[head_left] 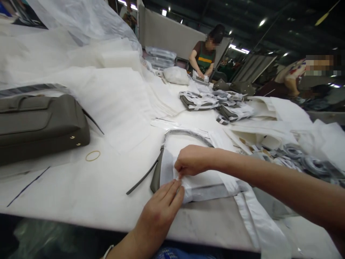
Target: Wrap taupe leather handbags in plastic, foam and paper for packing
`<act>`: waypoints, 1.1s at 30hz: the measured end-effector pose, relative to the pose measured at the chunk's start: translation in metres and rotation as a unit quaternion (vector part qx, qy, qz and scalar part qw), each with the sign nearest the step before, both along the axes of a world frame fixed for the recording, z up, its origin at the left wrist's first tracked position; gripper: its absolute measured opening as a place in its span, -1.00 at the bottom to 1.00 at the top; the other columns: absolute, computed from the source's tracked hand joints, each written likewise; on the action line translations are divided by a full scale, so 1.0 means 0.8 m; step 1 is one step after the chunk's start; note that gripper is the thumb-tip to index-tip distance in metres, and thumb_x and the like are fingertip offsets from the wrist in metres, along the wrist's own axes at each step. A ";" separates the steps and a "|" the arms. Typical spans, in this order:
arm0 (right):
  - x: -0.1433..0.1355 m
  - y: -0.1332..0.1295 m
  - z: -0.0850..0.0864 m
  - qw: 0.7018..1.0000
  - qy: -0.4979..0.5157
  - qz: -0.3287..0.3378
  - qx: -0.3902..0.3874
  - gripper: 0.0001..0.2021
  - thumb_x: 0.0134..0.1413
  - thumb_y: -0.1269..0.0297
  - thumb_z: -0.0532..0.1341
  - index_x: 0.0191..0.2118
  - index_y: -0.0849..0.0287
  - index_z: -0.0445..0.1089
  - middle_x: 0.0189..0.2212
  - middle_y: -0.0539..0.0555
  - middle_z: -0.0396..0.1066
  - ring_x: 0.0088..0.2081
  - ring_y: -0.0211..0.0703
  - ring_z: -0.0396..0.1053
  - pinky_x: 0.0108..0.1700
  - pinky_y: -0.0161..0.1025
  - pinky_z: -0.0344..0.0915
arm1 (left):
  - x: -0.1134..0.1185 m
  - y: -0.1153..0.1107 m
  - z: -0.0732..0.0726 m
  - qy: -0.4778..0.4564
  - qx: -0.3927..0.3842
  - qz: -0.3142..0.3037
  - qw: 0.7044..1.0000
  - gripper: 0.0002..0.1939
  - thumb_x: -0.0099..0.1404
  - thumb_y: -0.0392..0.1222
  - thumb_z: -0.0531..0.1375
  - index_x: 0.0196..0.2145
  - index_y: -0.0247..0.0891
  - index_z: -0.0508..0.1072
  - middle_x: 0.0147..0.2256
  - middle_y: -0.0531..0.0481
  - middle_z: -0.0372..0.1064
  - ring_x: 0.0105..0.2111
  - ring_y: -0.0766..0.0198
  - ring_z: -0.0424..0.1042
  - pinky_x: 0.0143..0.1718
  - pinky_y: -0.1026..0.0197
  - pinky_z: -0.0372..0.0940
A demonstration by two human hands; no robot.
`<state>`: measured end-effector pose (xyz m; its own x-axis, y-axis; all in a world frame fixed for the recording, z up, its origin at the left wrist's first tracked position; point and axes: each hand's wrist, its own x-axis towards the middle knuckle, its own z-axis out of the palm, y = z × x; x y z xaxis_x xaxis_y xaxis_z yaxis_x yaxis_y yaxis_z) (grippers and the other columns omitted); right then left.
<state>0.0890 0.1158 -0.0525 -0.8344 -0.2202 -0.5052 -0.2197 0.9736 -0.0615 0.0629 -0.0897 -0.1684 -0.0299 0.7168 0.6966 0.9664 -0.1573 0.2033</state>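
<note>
A dark olive bag lies on the table in front of me, mostly covered by white wrapping. Its strap sticks out to the left, and its handle, sleeved in clear film, arches at the far side. My right hand is closed in a pinch on the white wrapping at the bag's left part. Just nearer to me, my left hand lies with fingers stretched out on the wrapped edge, its fingertips close to the right hand's. Under the fingertips, the exact grip is hidden.
Another olive bag stands at the left, near a rubber band. Stacked white sheets spread behind. Several wrapped bags and rolled grey strips lie at the right. A co-worker handles an item across the table.
</note>
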 end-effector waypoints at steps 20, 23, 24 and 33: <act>-0.019 -0.016 -0.001 0.996 -0.028 -0.022 0.087 -0.83 0.10 0.15 0.32 -0.25 0.06 0.62 -0.38 0.09 0.60 -0.34 -0.10 0.49 -0.45 -0.29 0.08 | -0.005 0.002 -0.004 -0.009 0.022 0.002 1.000 -0.62 0.48 -0.39 -0.10 -0.03 -0.33 0.49 0.06 -0.19 0.45 0.04 0.15 0.46 0.04 0.19 0.41; -0.021 -0.017 -0.002 0.995 -0.022 -0.032 0.090 -0.78 0.05 0.06 0.35 -0.28 0.07 0.63 -0.43 0.11 0.58 -0.35 -0.06 0.50 -0.45 -0.29 0.08 | -0.003 0.002 0.000 -0.019 0.010 -0.005 1.000 -0.63 0.49 -0.36 -0.09 -0.01 -0.36 0.49 0.04 -0.17 0.47 0.04 0.14 0.46 0.05 0.16 0.42; -0.023 -0.016 -0.003 0.995 -0.018 -0.033 0.094 -0.76 0.04 0.04 0.36 -0.29 0.08 0.63 -0.45 0.12 0.58 -0.36 -0.05 0.51 -0.45 -0.29 0.08 | -0.003 0.002 0.000 -0.022 0.008 -0.006 1.000 -0.63 0.49 -0.36 -0.09 0.00 -0.37 0.49 0.05 -0.18 0.46 0.04 0.15 0.45 0.06 0.15 0.42; -0.039 0.044 -0.039 0.995 0.038 -0.091 0.031 -0.46 -0.19 -0.34 0.31 -0.40 0.10 0.59 -0.53 0.06 0.53 -0.48 -0.14 0.40 -0.46 -0.29 0.03 | -0.003 0.001 -0.002 -0.018 0.004 -0.007 1.000 -0.64 0.48 -0.38 -0.07 0.01 -0.38 0.48 0.06 -0.16 0.46 0.02 0.11 0.47 0.01 0.12 0.47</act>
